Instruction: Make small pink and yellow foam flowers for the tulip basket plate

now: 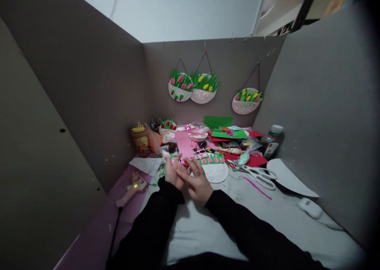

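My left hand (173,174) is turned palm up, its fingers stretched out and slightly curved. Across it lies my right hand (196,180), fingers spread and the tips touching the left palm and fingers. A small bright pink piece (184,163) shows at the fingertips; whether either hand grips it I cannot tell. Just beyond the hands rests a white half-round paper plate (215,173) with drawn outlines. Pink tulip shapes (211,159) and green grass strips line its upper edge.
White scissors (258,176), a magenta strip (257,188) and a white case (310,208) lie to the right. A pink glue gun (132,193) with a lit light is at left. Bottle (270,139), jar (140,140) and coloured sheets stand behind; plate baskets (204,96) hang on the grey partition.
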### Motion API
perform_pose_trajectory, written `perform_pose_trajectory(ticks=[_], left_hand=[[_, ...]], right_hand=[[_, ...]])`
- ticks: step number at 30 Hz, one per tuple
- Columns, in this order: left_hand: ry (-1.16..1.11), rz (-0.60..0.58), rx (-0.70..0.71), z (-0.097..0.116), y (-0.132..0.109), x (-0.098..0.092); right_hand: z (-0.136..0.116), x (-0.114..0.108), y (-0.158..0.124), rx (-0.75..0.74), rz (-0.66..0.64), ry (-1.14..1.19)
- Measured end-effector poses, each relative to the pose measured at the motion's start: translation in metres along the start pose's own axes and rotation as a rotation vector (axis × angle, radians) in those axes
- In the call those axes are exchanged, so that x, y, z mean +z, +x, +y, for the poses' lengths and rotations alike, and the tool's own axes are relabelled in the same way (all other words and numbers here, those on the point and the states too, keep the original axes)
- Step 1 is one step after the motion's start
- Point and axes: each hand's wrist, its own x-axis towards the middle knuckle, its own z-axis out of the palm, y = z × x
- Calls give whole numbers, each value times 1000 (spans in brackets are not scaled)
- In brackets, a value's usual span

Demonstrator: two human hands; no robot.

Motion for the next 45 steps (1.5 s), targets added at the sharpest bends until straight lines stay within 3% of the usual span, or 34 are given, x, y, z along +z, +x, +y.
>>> perform_pose_trajectory(ticks=[3, 6, 9, 12, 15, 18, 22, 30, 40, 45], left_hand=[[-9, -23, 24, 1, -1, 2], [-26, -23, 83, 3, -1, 2], [-2, 16, 47, 0, -1, 2], [8, 34, -3, -2, -2, 3], [-23, 3, 49, 0, -3, 4], [-42, 19, 100, 2, -2, 4], [-20, 64, 36, -2, 1, 1], [-142, 39, 94, 2, 4, -5], [-204, -32, 102, 1, 3, -10], [-191, -5, 81, 0, 1, -5]], right_hand=[[3, 0, 0, 43, 40, -36], [5, -1, -2, -13, 43, -12], [4, -1, -1, -46, 31, 19], [3, 0, 1, 14, 39, 3], [6, 0, -1, 51, 50, -10], [6, -1, -3, -7, 31, 20], [2, 1, -1, -15, 28, 21], [5, -2, -3, 6, -9, -21], [8, 0, -3, 31, 42, -4], [1, -3, 0, -34, -33, -6]])
